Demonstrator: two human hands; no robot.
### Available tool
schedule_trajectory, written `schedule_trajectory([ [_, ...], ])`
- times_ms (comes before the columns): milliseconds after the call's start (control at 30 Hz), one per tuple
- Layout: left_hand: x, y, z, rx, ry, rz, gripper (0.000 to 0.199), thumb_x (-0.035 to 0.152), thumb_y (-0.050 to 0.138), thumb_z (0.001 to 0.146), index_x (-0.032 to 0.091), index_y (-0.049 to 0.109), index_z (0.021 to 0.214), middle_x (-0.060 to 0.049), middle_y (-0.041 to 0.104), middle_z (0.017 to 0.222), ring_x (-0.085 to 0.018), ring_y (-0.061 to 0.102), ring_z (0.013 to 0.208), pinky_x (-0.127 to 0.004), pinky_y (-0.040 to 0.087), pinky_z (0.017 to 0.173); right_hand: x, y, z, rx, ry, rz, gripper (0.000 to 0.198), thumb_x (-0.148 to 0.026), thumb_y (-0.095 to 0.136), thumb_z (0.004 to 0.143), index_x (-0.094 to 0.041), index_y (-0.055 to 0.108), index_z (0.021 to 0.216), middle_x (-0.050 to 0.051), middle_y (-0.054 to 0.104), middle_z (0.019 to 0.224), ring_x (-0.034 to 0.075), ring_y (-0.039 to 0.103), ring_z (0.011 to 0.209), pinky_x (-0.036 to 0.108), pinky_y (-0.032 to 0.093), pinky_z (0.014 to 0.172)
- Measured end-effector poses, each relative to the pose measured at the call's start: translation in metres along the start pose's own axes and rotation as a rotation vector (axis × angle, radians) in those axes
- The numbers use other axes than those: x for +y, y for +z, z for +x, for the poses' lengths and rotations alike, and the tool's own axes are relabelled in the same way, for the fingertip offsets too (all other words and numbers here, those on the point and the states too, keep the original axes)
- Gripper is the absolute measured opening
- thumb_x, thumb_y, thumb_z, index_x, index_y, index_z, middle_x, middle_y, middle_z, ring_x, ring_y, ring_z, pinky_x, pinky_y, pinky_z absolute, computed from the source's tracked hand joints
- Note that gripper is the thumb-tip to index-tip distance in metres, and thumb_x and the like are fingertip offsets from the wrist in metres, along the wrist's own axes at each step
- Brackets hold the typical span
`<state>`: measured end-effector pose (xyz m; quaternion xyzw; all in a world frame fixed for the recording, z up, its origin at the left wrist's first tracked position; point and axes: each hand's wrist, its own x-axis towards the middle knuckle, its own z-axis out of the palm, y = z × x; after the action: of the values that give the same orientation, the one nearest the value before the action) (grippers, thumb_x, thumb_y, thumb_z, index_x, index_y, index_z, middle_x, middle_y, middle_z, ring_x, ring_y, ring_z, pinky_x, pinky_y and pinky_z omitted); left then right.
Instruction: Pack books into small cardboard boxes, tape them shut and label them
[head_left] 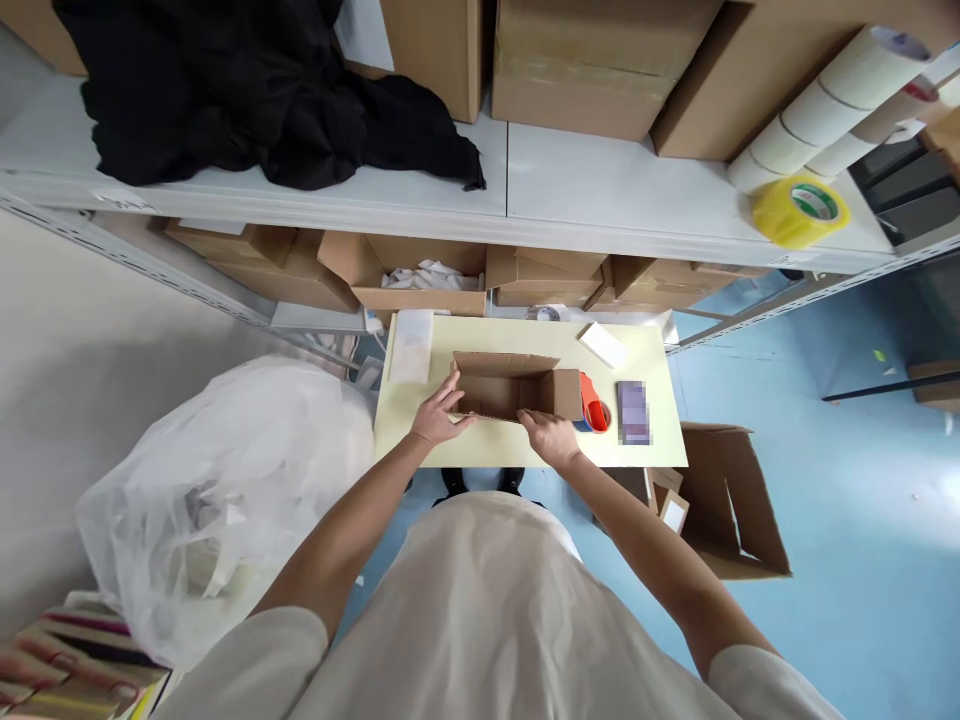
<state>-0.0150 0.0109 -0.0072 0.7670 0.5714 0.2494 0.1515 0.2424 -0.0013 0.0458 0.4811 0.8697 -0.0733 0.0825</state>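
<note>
An open cardboard box (491, 392) lies on the pale yellow table, its inside facing up and a flap standing out at its right end. My left hand (441, 412) grips the box's left end, fingers on the flap side and thumb along the near edge. On the near wall, toward the right, my right hand (550, 437) holds the rim with its fingers curled over it; part of the fingers is hidden. Just right of the box sits a red tape dispenser (592, 402). A blurred purple rectangular item (634, 412) lies beyond it.
A small white box (602, 345) and a white sheet (411, 346) lie on the table (525, 456). Shelves hold cartons, black cloth (285, 100) and yellow tape (799, 212). A plastic bag (232, 480) stands left, an open carton (739, 500) right. Another person's hand (64, 668) shows lower left.
</note>
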Motion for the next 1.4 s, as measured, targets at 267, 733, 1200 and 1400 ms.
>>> schedule_trajectory([
  [267,-0.006,-0.002,0.004,-0.115,0.047,-0.061,0.045,0.042,0.060,0.072,0.018,0.056,0.110,-0.012,0.027,0.151,-0.028,0.042,0.130,-0.038,0.050,0.092,0.003,0.020,-0.005,0.292,-0.149,-0.047,0.036,-0.013,0.036,0.092,-0.016,0.060,0.118,0.010,0.063,0.121,0.020,0.060,0.108,0.030,0.044,0.087],
  [733,-0.003,-0.043,0.009,-0.452,0.100,-0.014,0.112,0.049,0.070,0.062,0.015,0.007,0.148,-0.018,0.006,0.155,-0.035,0.011,0.141,-0.053,0.018,0.112,0.002,0.049,-0.025,0.118,-0.182,-0.011,0.062,-0.009,0.043,0.082,-0.017,0.033,0.143,0.013,0.031,0.149,0.028,0.028,0.137,0.051,0.025,0.109],
  [1200,0.022,-0.024,0.006,-0.452,-0.164,-0.085,0.093,0.065,0.056,0.073,0.021,0.021,0.146,-0.014,-0.009,0.155,-0.041,0.000,0.140,-0.063,0.023,0.105,0.047,-0.071,0.101,0.078,0.126,0.111,0.051,-0.049,0.025,0.096,-0.016,0.058,0.116,0.015,0.066,0.109,0.024,0.060,0.102,0.038,0.034,0.094],
  [1400,0.037,-0.010,-0.001,-0.350,-0.211,-0.066,0.111,0.060,0.058,0.075,0.020,-0.019,0.145,-0.021,-0.010,0.154,-0.039,0.001,0.141,-0.063,0.020,0.105,0.053,-0.065,0.116,-0.065,0.221,0.125,0.063,-0.058,0.017,0.092,-0.018,0.064,0.101,0.015,0.069,0.100,0.024,0.064,0.092,0.033,0.042,0.079],
])
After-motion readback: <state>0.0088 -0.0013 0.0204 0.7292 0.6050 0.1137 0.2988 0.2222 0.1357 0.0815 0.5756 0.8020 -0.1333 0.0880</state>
